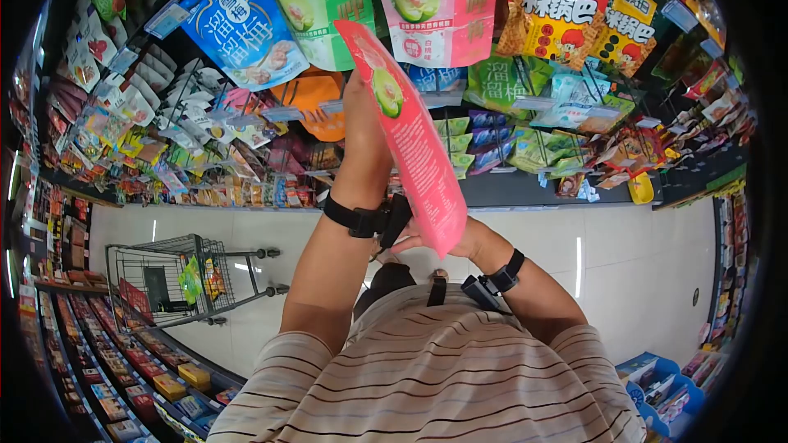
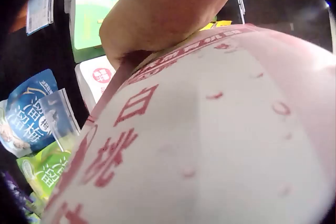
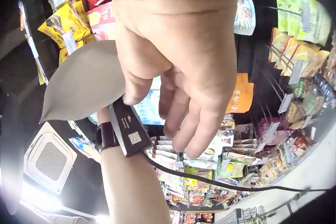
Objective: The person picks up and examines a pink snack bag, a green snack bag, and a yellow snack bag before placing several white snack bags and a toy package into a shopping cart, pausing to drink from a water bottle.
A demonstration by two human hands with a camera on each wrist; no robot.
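Note:
A pink snack pouch with a green plum picture is tilted edge-on in the head view, its lower end toward the body. My left hand grips it near the upper end, partly behind it. In the left wrist view the pouch's pale front fills the lower part, with the left hand over its edge. My right hand is beside the lower end, partly covered by the pouch. In the right wrist view the right hand has loosely bent fingers, its thumb right at the pouch's bottom fold.
Hanging snack pouches fill the rack ahead, including a pink-and-white pouch, a green pouch and a blue pouch. A wire shopping cart stands on the left floor. Shelves of boxed goods line the left rear; blue bins stand right.

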